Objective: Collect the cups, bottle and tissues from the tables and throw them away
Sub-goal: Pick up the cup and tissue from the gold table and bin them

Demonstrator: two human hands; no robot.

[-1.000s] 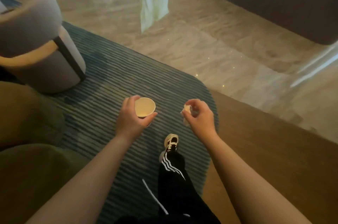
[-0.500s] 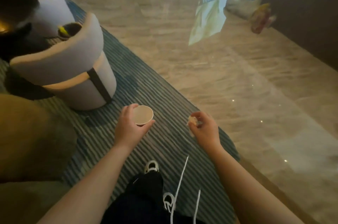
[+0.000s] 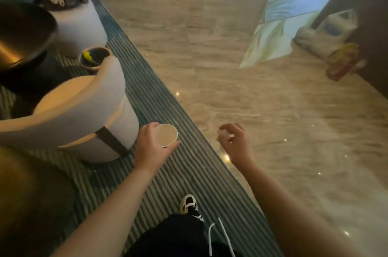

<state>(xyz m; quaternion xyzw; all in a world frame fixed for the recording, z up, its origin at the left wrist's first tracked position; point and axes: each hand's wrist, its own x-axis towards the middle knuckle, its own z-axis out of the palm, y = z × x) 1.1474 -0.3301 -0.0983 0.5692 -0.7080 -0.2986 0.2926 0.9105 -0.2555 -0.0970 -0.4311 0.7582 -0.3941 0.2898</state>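
Observation:
My left hand (image 3: 150,147) grips a pale paper cup (image 3: 166,137), held upright with its open mouth facing me, above the striped rug. My right hand (image 3: 236,143) is curled around a small crumpled tissue (image 3: 223,133) pinched between thumb and fingers, over the edge where rug meets the marble floor. A small round waste bin (image 3: 94,60) with a dark liner and something yellow inside stands behind the near armchair, upper left.
A white tub armchair (image 3: 84,118) stands just left of the cup; a second one (image 3: 77,19) is farther back beside a dark round table (image 3: 23,32). A plastic bag (image 3: 333,26) and a dark counter (image 3: 369,26) lie at upper right. My leg and shoe (image 3: 189,204) are below.
The view has swung left and forward as I walk; the armchair is now closer, and the bin and second chair have come into sight. Both hands keep their grip.

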